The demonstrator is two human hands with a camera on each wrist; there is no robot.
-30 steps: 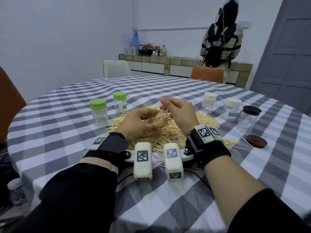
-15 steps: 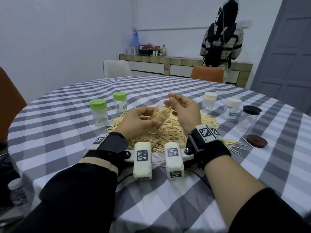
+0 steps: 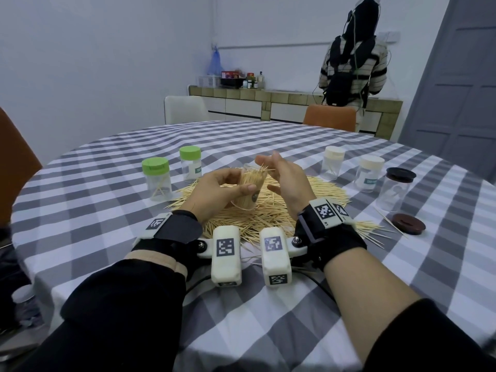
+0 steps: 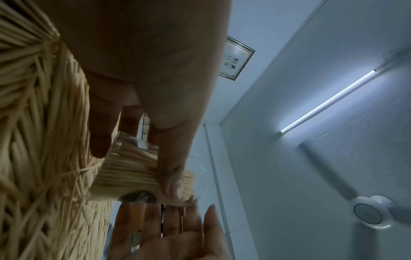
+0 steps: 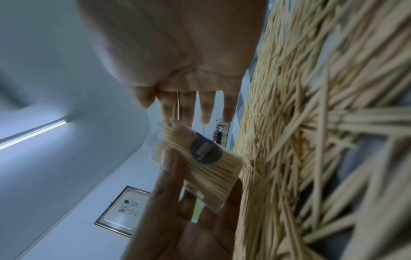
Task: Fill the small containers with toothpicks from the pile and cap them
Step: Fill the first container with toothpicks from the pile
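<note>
Green-lidded jars [image 3: 156, 179]: two clear plastic cylinders stand capped at the left of the pile; the nearer one shows only a few toothpicks inside.

Left hand [image 3: 214, 193]: curled round the clear container [image 3: 251, 189], thumb across its front wall, holding it tilted above the pile with its mouth toward the right hand.

Clear container: thin, smooth, see-through plastic with a dark round sticker on its side, packed nearly full of toothpicks whose tips poke past the rim. It looks light and a little slippery; I judge a grip round the mid-wall best, firm but not squeezing, since the wall may flex.

Toothpick pile [image 3: 268, 208]: a loose, wide heap of pale wooden sticks on the checked cloth under both hands; stiff, thin, pointed, likely to scatter and prick, so best taken in small aligned bunches.

Right hand [image 3: 287, 181]: fingers straight and spread, holding nothing, fingertips beside the protruding tips.

Right-hand jars [image 3: 332, 163]: two cream-capped, then one dark-capped jar [image 3: 394, 189].

Brown lid [image 3: 408, 224]: a flat disc lying loose on the cloth, probably the cap for the held container.
</note>
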